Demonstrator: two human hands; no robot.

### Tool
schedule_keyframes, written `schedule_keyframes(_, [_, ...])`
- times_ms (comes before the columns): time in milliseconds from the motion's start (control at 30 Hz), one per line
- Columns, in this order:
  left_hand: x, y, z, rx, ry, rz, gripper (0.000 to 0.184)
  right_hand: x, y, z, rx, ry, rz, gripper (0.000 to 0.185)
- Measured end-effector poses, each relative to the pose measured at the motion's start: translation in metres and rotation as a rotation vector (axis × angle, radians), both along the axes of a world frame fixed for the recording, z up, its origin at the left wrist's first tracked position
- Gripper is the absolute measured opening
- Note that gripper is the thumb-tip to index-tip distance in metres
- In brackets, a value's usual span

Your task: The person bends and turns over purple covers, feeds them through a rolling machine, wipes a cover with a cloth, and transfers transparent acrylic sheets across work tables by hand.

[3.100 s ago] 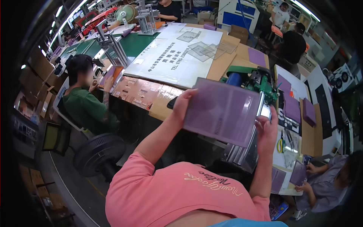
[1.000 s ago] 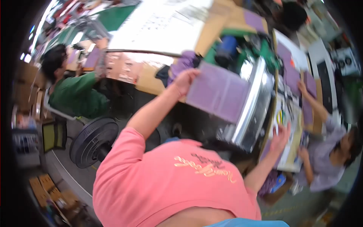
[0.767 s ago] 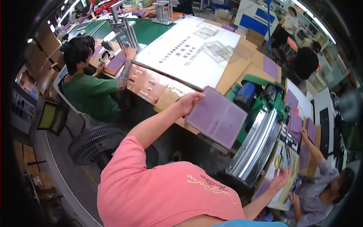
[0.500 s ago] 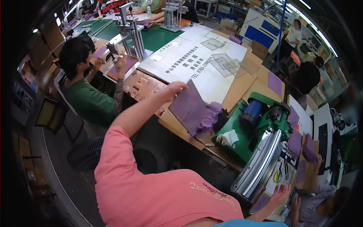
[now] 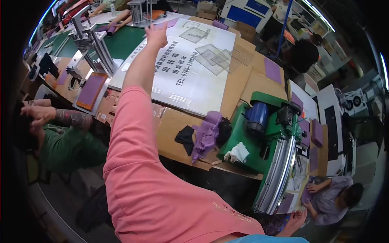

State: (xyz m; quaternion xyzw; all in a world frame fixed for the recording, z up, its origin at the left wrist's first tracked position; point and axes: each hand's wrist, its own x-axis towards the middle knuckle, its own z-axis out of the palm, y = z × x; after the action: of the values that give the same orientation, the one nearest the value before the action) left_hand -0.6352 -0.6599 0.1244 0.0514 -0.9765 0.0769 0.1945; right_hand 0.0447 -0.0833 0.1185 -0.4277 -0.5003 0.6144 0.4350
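The flat purple sheet point(image 5: 172, 22) slants rightward and away from the left hand point(image 5: 157, 35), which partly hides it, leaving its long axis unclear; whether those fingers grip it, I cannot tell; the right hand point(image 5: 298, 220) is loosely parted, near shiny metal rollers point(image 5: 280, 174); below the left hand lies a smooth, lettered white board point(image 5: 194, 91); nearer the body, crumpled purple cloth point(image 5: 208, 131) rests on brown cardboard point(image 5: 167, 135).

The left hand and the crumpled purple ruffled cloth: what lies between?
In the head view, a flat white board with black print, then brown cardboard, lie between the left hand and the cloth.
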Motion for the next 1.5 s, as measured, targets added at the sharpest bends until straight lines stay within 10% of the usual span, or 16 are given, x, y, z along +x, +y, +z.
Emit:
schedule_keyframes(100, [-0.006,0.014,-0.05,0.281,-0.361,0.078,0.049,-0.005,-0.01,0.008,0.022,-0.01,0.041,0.032])
schedule_keyframes(367, [0.163,0.069,-0.205,0.612,-0.322,-0.313,0.034,-0.093,-0.042,0.038,0.235,0.005,0.466,0.04])
schedule_keyframes(600, [0.323,0.099,-0.082,1.454,-0.401,-0.383,0.025,-0.129,-0.088,0.09,0.646,0.004,1.041,0.038])
schedule_keyframes(900, [0.463,0.132,0.104,1.033,0.369,-0.973,0.028,-0.115,-0.092,0.143,0.938,0.504,1.211,0.051])
schedule_keyframes(1500, [0.581,0.198,0.193,0.826,0.259,-1.445,0.032,-0.083,-0.054,0.193,0.708,1.022,1.63,0.047])
